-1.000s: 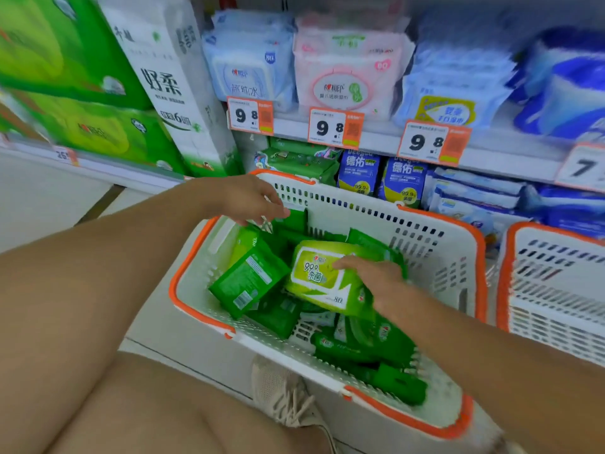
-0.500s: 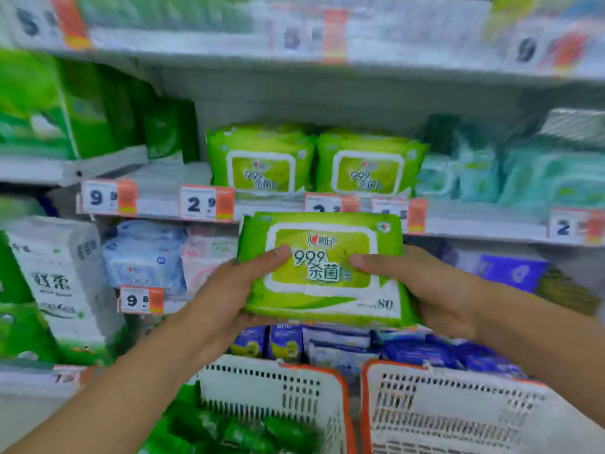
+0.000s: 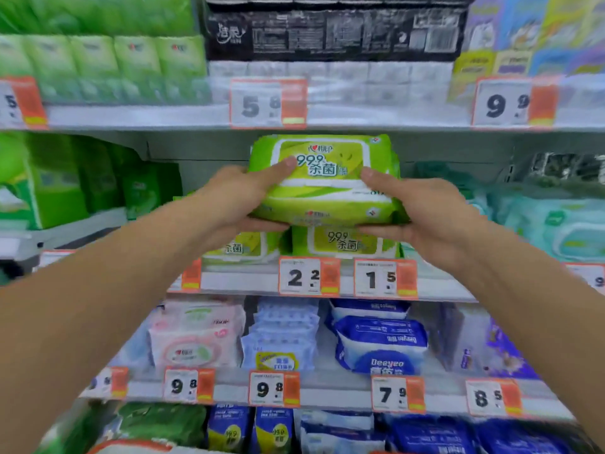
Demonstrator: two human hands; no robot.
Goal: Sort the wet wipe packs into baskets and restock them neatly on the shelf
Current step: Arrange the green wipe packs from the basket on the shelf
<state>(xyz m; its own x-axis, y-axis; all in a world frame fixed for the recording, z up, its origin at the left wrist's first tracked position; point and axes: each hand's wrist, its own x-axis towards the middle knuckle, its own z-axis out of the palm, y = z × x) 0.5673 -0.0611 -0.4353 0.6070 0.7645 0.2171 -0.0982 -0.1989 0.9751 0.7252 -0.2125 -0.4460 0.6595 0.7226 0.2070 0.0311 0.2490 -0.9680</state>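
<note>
Pack's up from chest height in front of the shelf edge to the shelf level itself, baskets gone from view. Both hands grasp the green wet wipe pack (image 3: pixel 324 178): left hand (image 3: pixel 229 204) has thumb on the front face and fingers curled under the left end, right hand (image 3: pixel 425 211) mirrors it on the right end. Pack sits directly over two matching green packs (image 3: pixel 340 242) already on the shelf (image 3: pixel 229 280), touching or just above them, can't tell which. Price tags (image 3: pixel 309 276) run along the shelf lip below. Teal packs (image 3: pixel 553 224) to the right, green boxes (image 3: pixel 49 191) to the left. Pink pack (image 3: pixel 196 335) and blue Deeyeo packs (image 3: pixel 381 342) one shelf down.
</note>
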